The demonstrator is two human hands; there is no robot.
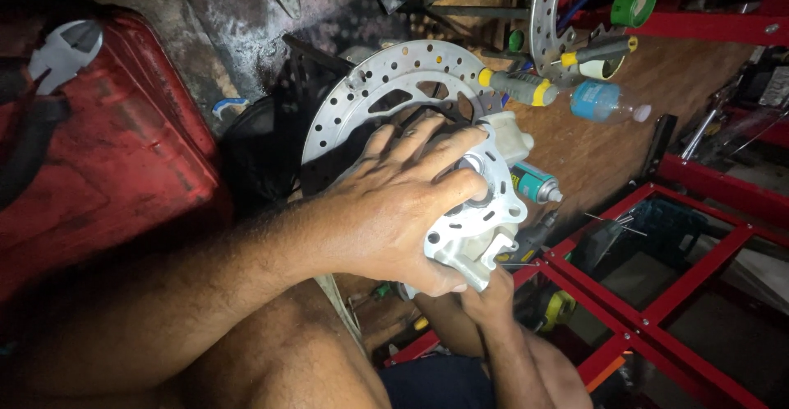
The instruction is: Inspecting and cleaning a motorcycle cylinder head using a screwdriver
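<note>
My left hand point(394, 212) reaches in from the left and wraps over a silver cast hub piece point(481, 228) with round holes, fingers spread across its face and thumb curled under its lower edge. My right hand point(491, 298) comes up from below and holds the same piece from underneath; its fingers are mostly hidden. Behind the hub piece sits a silver drilled brake disc point(370, 88) on a dark wheel, partly covered by my left hand.
On the wooden bench point(608, 154) lie a grey-and-yellow screwdriver point(518, 87), a blue plastic bottle point(600, 101), a teal spray can point(534, 185) and a second disc point(544, 14). A red metal frame point(657, 212) runs at right. A red panel point(107, 146) fills the left.
</note>
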